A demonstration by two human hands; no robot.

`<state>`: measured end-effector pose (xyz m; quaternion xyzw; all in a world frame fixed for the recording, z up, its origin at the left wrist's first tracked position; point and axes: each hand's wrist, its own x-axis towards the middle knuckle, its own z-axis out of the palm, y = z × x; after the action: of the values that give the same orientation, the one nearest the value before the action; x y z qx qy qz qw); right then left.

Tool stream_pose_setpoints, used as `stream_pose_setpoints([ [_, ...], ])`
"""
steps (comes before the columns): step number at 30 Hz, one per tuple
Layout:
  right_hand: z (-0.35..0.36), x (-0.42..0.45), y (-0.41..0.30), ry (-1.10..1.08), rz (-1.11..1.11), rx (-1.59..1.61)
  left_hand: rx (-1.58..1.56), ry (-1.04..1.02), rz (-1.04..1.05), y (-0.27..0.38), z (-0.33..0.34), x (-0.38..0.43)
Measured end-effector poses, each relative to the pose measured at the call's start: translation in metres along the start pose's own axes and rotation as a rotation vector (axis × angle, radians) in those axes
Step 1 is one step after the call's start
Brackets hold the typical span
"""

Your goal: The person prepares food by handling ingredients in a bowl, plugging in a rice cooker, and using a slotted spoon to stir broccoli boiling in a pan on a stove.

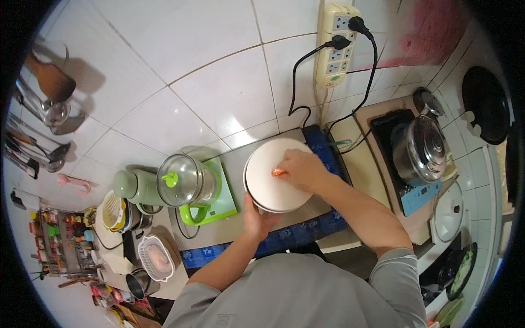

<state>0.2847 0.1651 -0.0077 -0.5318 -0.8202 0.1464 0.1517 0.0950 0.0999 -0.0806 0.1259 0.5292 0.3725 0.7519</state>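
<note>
A white round lid with a shiny copper-coloured knob tops a pot whose body is mostly hidden beneath it. The fingers of my right hand are closed around that knob. Below the lid's near left edge, my left hand is against the pot's side, thumb up along the rim. Whether the lid is seated or slightly raised is hard to tell. To the left, a glass electric kettle with a green handle and lid knob stands on a pale green base.
A steel lidded pot sits on an induction cooker at right. Two black plugs are in a power strip on the tiled wall. A green thermos jug, a white basket and a metal pot stand left.
</note>
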Motion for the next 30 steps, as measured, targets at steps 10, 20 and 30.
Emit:
stream_pose_setpoints([
  [10,-0.079,-0.042,-0.005,0.377,0.651,0.324,0.182,-0.003,0.079,0.023,-0.048,0.014],
  [20,-0.052,-0.039,-0.002,0.437,0.657,0.514,0.427,-0.088,0.024,0.049,-0.026,0.029],
  [30,-0.028,-0.018,-0.019,0.329,0.526,0.339,0.223,0.105,0.025,0.013,0.0,0.02],
])
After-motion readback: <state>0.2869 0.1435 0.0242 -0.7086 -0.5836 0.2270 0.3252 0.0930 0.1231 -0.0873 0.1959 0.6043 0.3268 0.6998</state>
